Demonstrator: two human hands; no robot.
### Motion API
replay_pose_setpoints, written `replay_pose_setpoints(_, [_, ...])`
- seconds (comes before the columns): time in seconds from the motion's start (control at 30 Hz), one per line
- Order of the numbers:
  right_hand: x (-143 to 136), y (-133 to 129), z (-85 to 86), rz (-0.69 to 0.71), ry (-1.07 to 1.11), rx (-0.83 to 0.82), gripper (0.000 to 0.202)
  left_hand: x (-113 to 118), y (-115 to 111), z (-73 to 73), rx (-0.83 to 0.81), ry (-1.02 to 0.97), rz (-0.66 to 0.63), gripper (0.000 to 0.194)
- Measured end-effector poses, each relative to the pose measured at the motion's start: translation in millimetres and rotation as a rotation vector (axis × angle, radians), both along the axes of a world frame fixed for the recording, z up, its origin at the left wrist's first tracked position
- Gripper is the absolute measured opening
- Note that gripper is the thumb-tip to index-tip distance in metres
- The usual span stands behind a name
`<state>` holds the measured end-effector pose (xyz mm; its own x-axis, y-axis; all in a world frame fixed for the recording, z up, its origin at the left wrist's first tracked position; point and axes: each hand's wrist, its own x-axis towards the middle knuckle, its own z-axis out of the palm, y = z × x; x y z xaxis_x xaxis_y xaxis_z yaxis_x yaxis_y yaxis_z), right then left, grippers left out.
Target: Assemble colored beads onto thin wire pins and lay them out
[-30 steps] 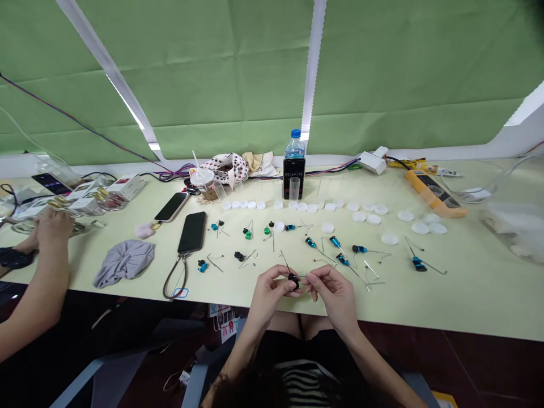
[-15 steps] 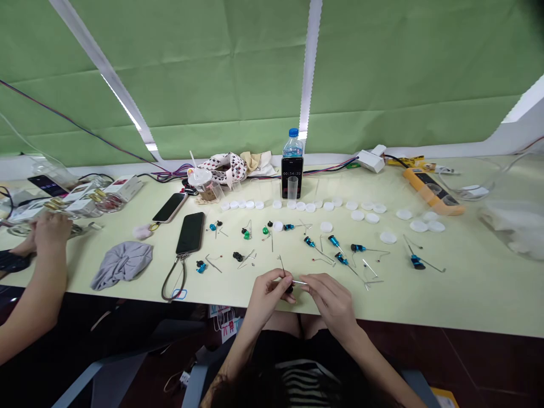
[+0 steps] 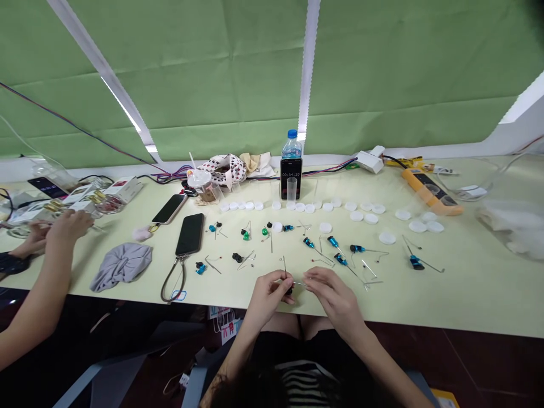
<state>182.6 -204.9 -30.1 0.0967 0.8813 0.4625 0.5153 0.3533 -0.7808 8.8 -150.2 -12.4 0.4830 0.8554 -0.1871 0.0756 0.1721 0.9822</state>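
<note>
Green curtain (image 3: 191, 73) over a busy table (image 3: 442, 300): black fitting tucked under the left thumb

At the far left, a co-worker's hand (image 3: 72, 226) has moved rightward among cartons and gold-necked bottles (image 3: 107, 202). Next come a grey scrunchie (image 3: 122, 266) and a black phone (image 3: 190, 233) on a wrist strap.

Near the table's front edge, the person's left hand (image 3: 271, 286) pinches a small black fitting (image 3: 289, 291), thumb against forefinger with hardly any gap. A second ago the fitting showed plainly at these fingertips; now the thumb covers most of it, and only a dark lower bit peeks out below. That suggests the left hand is steadying the body while the right attends to the metal. One thin wire (image 3: 284, 264) with a looped tip stands up from the grip; a silver rod (image 3: 299, 283) points rightward out of it.

At that rod's outer end is the right hand (image 3: 331, 289), thumb and forefinger nearly together; whether they grip the rod or merely touch it, I cannot tell. Further right lie blue-and-black fittings (image 3: 341, 259), white round caps (image 3: 387, 238) and an orange-cased device (image 3: 431, 192).
</note>
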Motion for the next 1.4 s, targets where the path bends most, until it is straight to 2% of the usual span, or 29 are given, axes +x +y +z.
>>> replay_pose_setpoints(0.1, [-2, 2, 1.4, -0.045, 0.204, -0.166, 0.024, 2, -1, -0.1, 0.001, -0.006, 0.054, 0.032])
replay_pose_setpoints(0.2, [-4, 2, 4.8, 0.025, 0.291, -0.301, 0.02, 5, -2, -0.2, 0.01, 0.01, 0.066, 0.034])
replay_pose_setpoints(0.37, [-3, -3, 7.7, 0.088, 0.081, -0.022, 0.023, 2, 2, -2.2, -0.035, -0.001, 0.013, 0.034])
replay_pose_setpoints(0.43, [-3, -4, 7.2, 0.127, 0.068, -0.003, 0.022, -1, 4, -3.5, -0.044, -0.007, 0.032, 0.033])
replay_pose_setpoints(0.6, [-4, 0, 6.3, 0.07, 0.314, -0.281, 0.026, 0, 5, -5.3, -0.028, -0.029, 0.094, 0.031])
replay_pose_setpoints(0.67, [-4, 2, 8.0, 0.07, 0.314, -0.339, 0.023, 1, 5, -5.6, -0.029, -0.024, 0.078, 0.032])
replay_pose_setpoints(0.8, [-4, 3, 13.2, 0.088, 0.162, -0.252, 0.021, 2, 4, -5.8, -0.048, -0.01, 0.043, 0.034])
replay_pose_setpoints(1.0, [-5, 0, 13.4, 0.098, 0.013, -0.219, 0.022, 3, 2, -5.1, -0.037, 0.004, 0.088, 0.034])
replay_pose_setpoints(1.13, [-1, 0, 6.8, 0.085, -0.182, -0.036, 0.031, 2, 2, -3.1, -0.049, -0.002, 0.034, 0.033])
replay_pose_setpoints(1.23, [1, 1, 4.6, 0.06, -0.161, 0.041, 0.026, 1, 2, -1.9, -0.04, -0.01, 0.041, 0.032])
replay_pose_setpoints(1.33, [-1, 3, 7.5, -0.027, 0.016, -0.122, 0.031, 1, 2, -2.1, -0.014, -0.013, 0.076, 0.031])
replay_pose_setpoints(1.4, [-4, 5, 10.6, -0.016, 0.148, -0.286, 0.028, 3, 1, -2.6, 0.005, 0.002, 0.094, 0.031])
